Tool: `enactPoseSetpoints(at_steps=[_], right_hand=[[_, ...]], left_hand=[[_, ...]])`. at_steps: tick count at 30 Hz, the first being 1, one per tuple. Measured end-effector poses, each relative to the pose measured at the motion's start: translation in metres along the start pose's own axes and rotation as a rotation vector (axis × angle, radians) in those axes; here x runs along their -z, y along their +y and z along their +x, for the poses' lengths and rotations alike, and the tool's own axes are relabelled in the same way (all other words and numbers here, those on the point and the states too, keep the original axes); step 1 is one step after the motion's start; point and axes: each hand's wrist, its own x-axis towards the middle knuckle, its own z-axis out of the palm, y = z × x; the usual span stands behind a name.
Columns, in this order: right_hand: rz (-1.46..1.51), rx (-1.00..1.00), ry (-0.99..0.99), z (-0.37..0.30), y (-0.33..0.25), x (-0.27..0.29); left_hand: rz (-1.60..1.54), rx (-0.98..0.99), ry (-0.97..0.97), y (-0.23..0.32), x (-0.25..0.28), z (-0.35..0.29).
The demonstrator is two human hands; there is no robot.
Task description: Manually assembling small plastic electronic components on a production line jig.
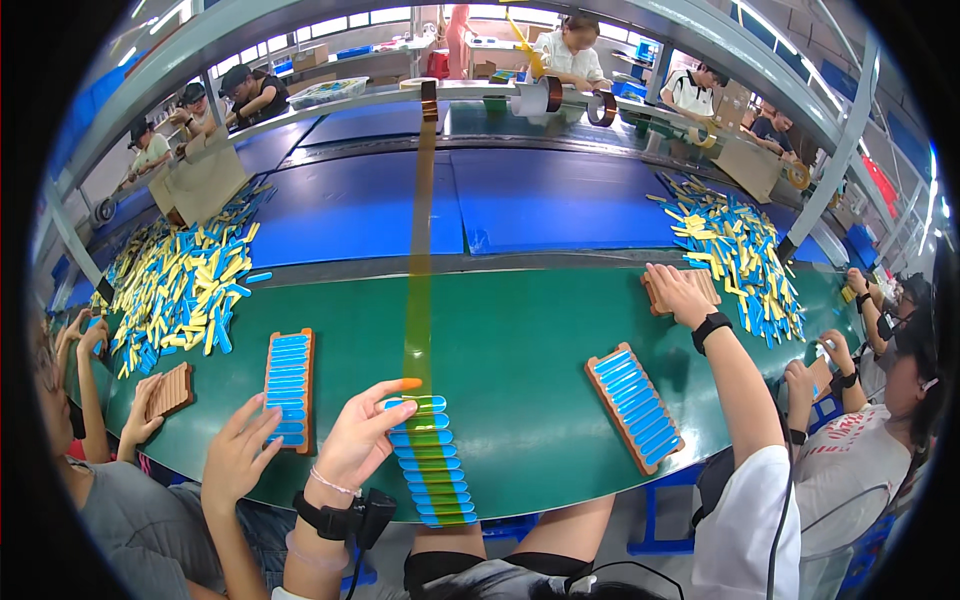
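Note:
My left hand (pixel 352 438), with orange covers on thumb and forefinger, pinches the upper end of a row of blue round-ended sticks (pixel 430 465). A strip of amber tape (pixel 418 270) runs down over the middle of these sticks from a roll (pixel 429 100) on the overhead bar. Out to the right, my right hand (pixel 680 295) grips a brown grooved tray (pixel 705 287) by its left side; part of the tray is hidden under the palm. Another brown tray (pixel 640 408), filled with blue sticks, lies nearer to me, tilted on the green table.
Heaps of blue and yellow sticks lie at left (pixel 190 285) and right (pixel 740 250). A filled tray (pixel 289 390) stands by a neighbour's hand (pixel 240 450). Another neighbour touches a grooved tray (pixel 170 390). Blue panels (pixel 350 205) lie beyond the green table (pixel 530 350). Several people work around.

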Motion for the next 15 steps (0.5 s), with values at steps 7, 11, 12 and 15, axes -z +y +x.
enactPoseSetpoints(at_steps=[7, 11, 12, 15], right_hand=[[0.510, -0.200, 0.006, -0.045, -0.006, 0.012], [1.312, -0.195, -0.177, -0.121, -0.065, 0.057], [1.409, -0.192, -0.205, -0.150, -0.068, 0.071], [1.523, -0.229, -0.120, -0.191, -0.086, 0.072]], left_hand=[[0.017, 0.021, -0.006, -0.010, -0.004, 0.008], [-0.006, 0.033, 0.060, -0.013, 0.005, 0.001], [-0.031, 0.048, 0.040, -0.012, -0.001, 0.004], [-0.050, 0.058, 0.003, -0.016, -0.004, 0.009]])
